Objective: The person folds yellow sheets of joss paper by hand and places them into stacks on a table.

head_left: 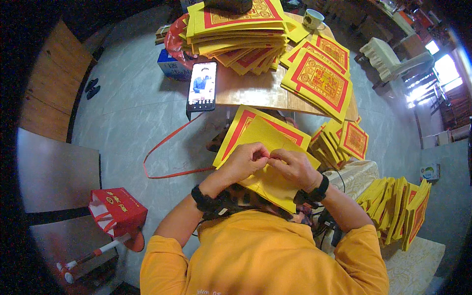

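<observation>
On my lap lies a yellow paper sheet (268, 135), turned at an angle over another yellow paper (235, 129) with a red printed border. My left hand (246, 161) and my right hand (296, 168) meet above its middle, fingers curled and fingertips pinched close together. A tiny bit of red shows by the fingertips; what they pinch is too small to make out. A dark band circles each wrist.
Ahead, the wooden table (246, 93) bears a tall stack of yellow papers (236, 42), a fan of printed papers (319, 81), a lit phone (201, 86) and a mug (313, 19). Paper bundles (393, 209) stand at right. A red bag (118, 211) sits left.
</observation>
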Demonstrator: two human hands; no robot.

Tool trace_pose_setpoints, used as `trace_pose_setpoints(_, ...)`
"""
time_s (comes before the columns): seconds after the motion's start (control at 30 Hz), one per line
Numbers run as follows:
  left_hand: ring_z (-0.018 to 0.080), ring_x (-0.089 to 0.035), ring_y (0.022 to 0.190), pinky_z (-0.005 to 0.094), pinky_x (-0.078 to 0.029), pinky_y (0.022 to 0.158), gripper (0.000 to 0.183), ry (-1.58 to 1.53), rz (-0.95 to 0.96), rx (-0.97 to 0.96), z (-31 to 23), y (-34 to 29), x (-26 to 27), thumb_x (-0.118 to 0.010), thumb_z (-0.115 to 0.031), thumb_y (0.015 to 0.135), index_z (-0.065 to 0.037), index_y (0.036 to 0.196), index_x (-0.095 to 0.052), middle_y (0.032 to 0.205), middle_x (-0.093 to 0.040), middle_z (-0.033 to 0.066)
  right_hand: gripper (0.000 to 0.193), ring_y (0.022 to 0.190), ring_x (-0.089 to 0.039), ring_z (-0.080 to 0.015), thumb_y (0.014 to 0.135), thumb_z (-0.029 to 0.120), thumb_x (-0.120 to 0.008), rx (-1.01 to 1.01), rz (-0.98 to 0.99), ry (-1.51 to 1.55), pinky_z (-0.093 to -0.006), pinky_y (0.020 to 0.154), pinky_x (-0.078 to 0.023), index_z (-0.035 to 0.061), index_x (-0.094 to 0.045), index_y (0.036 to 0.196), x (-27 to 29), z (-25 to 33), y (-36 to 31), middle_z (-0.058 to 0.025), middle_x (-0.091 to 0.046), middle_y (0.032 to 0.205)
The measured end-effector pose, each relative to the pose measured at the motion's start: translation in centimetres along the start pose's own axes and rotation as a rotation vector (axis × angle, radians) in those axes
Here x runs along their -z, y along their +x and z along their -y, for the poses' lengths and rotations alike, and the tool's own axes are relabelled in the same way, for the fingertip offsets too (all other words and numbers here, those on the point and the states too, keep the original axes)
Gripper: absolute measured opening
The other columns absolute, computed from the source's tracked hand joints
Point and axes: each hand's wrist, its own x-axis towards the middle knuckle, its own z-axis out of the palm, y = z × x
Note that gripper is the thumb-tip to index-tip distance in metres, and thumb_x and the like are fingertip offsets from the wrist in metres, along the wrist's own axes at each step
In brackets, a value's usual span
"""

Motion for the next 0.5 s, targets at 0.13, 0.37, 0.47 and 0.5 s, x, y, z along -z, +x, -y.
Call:
trace_pose_setpoints(0.13, 0.0126, -0.060, 0.068, 0.0272, -0.049, 0.065, 0.015, 0.166, -0.033, -0.136, 1.5, -0.5, -0.7, -0.066, -0.014, 0.084, -0.002, 0.093, -0.064, 0.078, -0.066, 0.0064, 0.018, 0.076, -0.066, -0.0276, 0.075, 0.006, -0.062, 0.025, -0.037, -0.036, -0.0348, 0.061, -0.054, 0.0057, -0.061, 0.093, -0.1, -0.1, -0.3, -0.0110, -0.063, 0.097)
trace_pose_setpoints(0.37, 0.0140, -0.061, 0.068, 0.0289, -0.050, 0.065, 0.015, 0.132, -0.026, 0.090, -2.4, -1.5, -0.2, -0.066, -0.014, 0.084, 0.000, 0.089, -0.065, 0.075, -0.066, 0.0085, 0.011, 0.080, -0.066, -0.0273, 0.075, 0.005, -0.061, -0.074, -0.067, -0.185, -0.0345, 0.065, -0.054, 0.0068, -0.060, 0.086, -0.7, -0.7, -1.6, -0.0094, -0.063, 0.098)
trace_pose_setpoints(0.47, 0.0220, -0.065, 0.071, 0.0318, -0.051, 0.066, 0.016, 0.165, -0.044, 0.174, -2.7, -1.7, -0.6, -0.067, -0.013, 0.081, -0.001, 0.090, -0.066, 0.079, -0.068, 0.0125, 0.014, 0.092, -0.064, -0.0295, 0.074, 0.004, -0.062, -0.130, -0.099, -0.128, -0.0378, 0.075, -0.053, 0.0073, -0.059, 0.088, 0.0, -0.2, -0.6, -0.0101, -0.062, 0.103)
trace_pose_setpoints(0.5, 0.0244, -0.066, 0.072, 0.0329, -0.052, 0.066, 0.016, 0.214, -0.050, 0.181, -2.7, -1.7, -0.8, -0.067, -0.013, 0.081, -0.001, 0.090, -0.066, 0.080, -0.068, 0.0132, 0.016, 0.095, -0.063, -0.0303, 0.074, 0.003, -0.063, -0.179, -0.074, -0.098, -0.0388, 0.079, -0.052, 0.0072, -0.059, 0.088, -0.1, -0.3, -0.7, -0.0103, -0.062, 0.105)
